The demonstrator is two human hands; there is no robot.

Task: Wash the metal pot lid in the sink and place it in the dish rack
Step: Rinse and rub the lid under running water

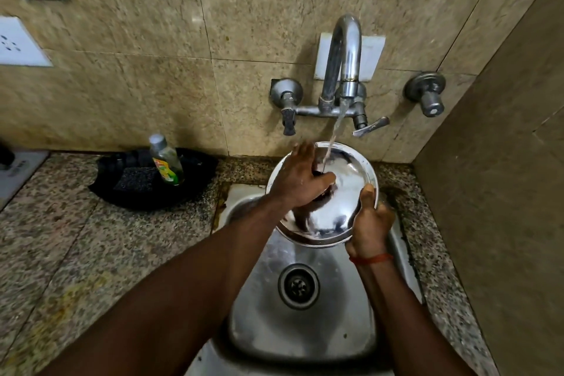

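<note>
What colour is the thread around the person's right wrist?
Orange-red. The thread circles the wrist just below the right hand; the head view shows it clearly.

2 bare forearms reach in from the bottom edge, with no sleeves in view. The left hand [300,181] wears no ring or band that shows. The right hand [370,224] has a thin orange-red thread [370,259] tied around its wrist. The skin of both hands looks wet and glossy.
</note>
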